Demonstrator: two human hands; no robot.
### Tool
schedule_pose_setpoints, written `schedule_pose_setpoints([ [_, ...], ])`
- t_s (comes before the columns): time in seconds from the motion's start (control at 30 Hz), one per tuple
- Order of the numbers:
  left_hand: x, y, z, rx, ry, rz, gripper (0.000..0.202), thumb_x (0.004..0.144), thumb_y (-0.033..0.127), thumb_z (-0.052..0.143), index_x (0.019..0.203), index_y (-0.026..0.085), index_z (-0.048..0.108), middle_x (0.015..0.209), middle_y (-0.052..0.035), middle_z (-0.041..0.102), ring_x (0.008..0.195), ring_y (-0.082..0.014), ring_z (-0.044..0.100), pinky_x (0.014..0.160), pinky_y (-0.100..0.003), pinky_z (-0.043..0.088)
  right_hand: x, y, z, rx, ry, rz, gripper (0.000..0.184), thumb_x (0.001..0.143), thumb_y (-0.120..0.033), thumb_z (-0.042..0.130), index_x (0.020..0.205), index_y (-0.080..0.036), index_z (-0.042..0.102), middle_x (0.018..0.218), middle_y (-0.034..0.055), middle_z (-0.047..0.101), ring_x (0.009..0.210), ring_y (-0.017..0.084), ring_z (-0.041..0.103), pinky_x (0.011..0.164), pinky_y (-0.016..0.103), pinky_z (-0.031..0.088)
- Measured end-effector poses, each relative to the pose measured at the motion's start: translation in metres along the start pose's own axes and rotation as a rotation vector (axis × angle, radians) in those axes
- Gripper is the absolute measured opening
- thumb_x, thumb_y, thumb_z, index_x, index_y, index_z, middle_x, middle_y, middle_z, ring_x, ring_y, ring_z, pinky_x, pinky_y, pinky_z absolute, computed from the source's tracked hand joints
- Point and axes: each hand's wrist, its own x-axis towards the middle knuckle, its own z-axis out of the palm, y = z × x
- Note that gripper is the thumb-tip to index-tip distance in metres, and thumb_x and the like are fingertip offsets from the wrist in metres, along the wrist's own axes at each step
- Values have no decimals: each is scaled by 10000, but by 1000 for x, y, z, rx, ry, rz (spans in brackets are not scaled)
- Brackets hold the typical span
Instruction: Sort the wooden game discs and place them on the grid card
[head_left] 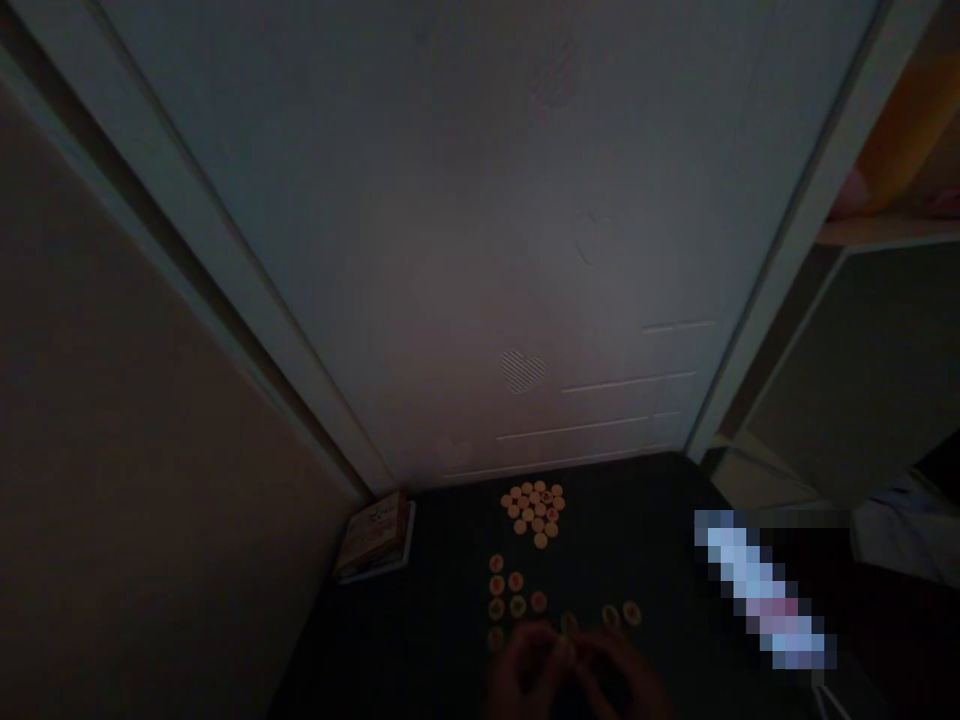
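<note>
The scene is very dim. At the bottom edge my left hand [529,665] and my right hand [622,675] are close together over a dark surface [645,520], fingers curled inward; what they hold, if anything, is lost in the dark. Just beyond them lie several round tan game discs [516,595] in short rows, two more discs [622,614] to the right. Farther off sits a tight heap of discs [535,510].
A small square box [375,535] stands tilted at the left edge of the dark surface. A pale door with heart patterns [525,250] rises behind. A wall is at left, shelving [862,380] at right, and a blurred-out patch at lower right.
</note>
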Motion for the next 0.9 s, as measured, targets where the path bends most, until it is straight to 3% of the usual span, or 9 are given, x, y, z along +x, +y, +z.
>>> schedule_pose_setpoints([
  [0.23,-10,2,-1,16,-164,-73,504,700,666,760,927,217,744,1022,-108,783,1008,-287,724,931,-384,567,-7,-17,-12,-1,-42,95,254,915,-450,634,1042,-278,773,939,50,797,815,185,763,782,216,603],
  [0.4,-12,-8,-3,74,-235,-107,535,701,693,739,968,229,741,1048,-110,783,1035,-297,722,948,-388,561,-14,-15,-15,13,-43,151,299,905,-502,636,1041,-282,787,964,57,804,822,197,770,768,225,613],
  [0.7,-11,-3,-2,129,-221,-65,424,820,603,683,1000,219,710,1040,-97,768,1012,-260,712,942,-355,543,-15,-10,-12,-5,-77,133,308,923,-478,621,1122,-296,770,1082,59,788,974,211,754,899,274,588],
  [0.9,-13,-5,-4,199,-205,-75,423,814,614,662,949,219,727,988,-84,773,972,-263,706,898,-348,543,-18,-10,-11,-22,-74,77,269,924,-413,625,1127,-304,763,1031,48,795,888,199,767,832,237,606],
])
